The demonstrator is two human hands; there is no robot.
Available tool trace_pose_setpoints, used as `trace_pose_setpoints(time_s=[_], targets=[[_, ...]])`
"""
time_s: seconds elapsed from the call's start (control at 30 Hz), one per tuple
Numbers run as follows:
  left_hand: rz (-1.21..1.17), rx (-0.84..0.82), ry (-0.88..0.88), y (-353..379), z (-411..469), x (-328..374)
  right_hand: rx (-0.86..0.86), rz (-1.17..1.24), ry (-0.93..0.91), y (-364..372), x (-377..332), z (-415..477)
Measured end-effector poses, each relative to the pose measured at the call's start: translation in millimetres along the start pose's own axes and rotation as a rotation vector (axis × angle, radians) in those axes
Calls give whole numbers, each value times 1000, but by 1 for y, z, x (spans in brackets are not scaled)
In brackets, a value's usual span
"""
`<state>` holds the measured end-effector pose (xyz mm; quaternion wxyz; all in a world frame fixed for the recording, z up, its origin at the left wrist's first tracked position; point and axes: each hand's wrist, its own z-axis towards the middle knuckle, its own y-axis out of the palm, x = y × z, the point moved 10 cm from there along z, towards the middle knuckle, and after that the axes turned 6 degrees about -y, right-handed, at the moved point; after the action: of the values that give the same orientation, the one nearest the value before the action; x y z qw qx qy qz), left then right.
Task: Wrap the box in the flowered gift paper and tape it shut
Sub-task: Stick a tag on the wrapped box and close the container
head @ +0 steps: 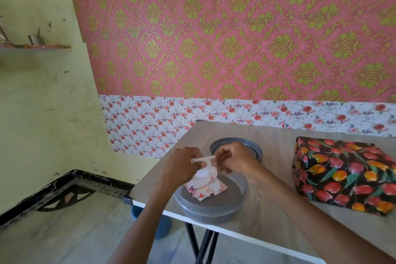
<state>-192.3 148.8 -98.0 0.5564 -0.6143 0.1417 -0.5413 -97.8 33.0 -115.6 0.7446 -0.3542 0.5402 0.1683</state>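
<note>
I see the left hand (182, 163) and right hand (235, 158) both pinching a small white strip (203, 159) over the grey tub (214, 208) of paper bits (205, 188), with the lid (227, 140) just behind, and I fear it may curl and stick to fingers before reaching the flowered box (347, 173), sitting apart on the table (267, 133) to the right.

Box (347, 173): right end cut by frame edge. Shelf items (34, 39) (far left): blurred, unidentifiable. Paper slip (203, 159): ends hidden under fingers (221, 156).
</note>
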Motion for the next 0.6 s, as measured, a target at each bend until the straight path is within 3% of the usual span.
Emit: trace_pose_setpoints(time_s=[0.13,0.23,0.6], targets=[[-218,-5,-28,2,1,-4,140,-9,-132,-18,-9,-4],[-361,26,-70,-1,0,-6,142,-39,-245,-22,-17,-6],[-430,54,38,-9,-4,22,180,-163,-442,-38,-38,-20]])
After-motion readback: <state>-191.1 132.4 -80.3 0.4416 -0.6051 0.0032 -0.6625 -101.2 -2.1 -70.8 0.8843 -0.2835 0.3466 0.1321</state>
